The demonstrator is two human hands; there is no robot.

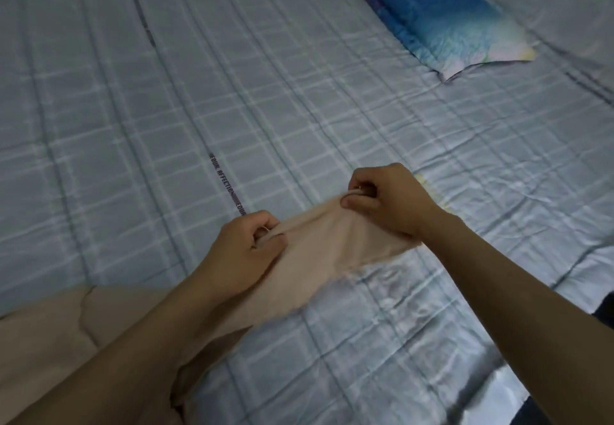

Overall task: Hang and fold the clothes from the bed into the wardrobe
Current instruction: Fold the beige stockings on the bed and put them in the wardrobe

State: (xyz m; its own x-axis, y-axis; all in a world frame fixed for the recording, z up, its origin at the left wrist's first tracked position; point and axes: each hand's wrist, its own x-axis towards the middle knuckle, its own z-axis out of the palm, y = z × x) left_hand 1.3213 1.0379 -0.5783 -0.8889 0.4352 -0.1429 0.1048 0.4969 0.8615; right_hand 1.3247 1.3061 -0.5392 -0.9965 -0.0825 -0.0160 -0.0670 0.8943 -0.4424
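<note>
readable writing first: a dark printed strip on the bed sheet, running diagonally from centre toward 5 o'clock, reads something like "equal affection" in small caps, though the first word is fuzzy, and it repeats where it slips under the left hand. another dark strip up at 11 o'clock, too blurry to read.

peach garment pulled taut between both hands just below centre, over the pale blue checked sheet. left hand closed tight on the near edge of the cloth, fingers curled in, thumb on top. right hand at about 2 o'clock from the left one, pinching the far corner with thumb and fingers bunched around a small fold. so both grips narrow and holding fabric, nothing loose.

rest of the garment trailing down toward 7 o'clock, under the left forearm, piling up in folds at the bottom left corner of the view.

other stuff: colourful pillow in purple, blue and pale yellow up at 1 o'clock, well apart from the hands. a bit of yellow peeking out from behind the right hand, can't tell what. sheet wrinkled near 5 o'clock, dark gap past the bed edge at 4 o'clock. no wardrobe in view.
</note>
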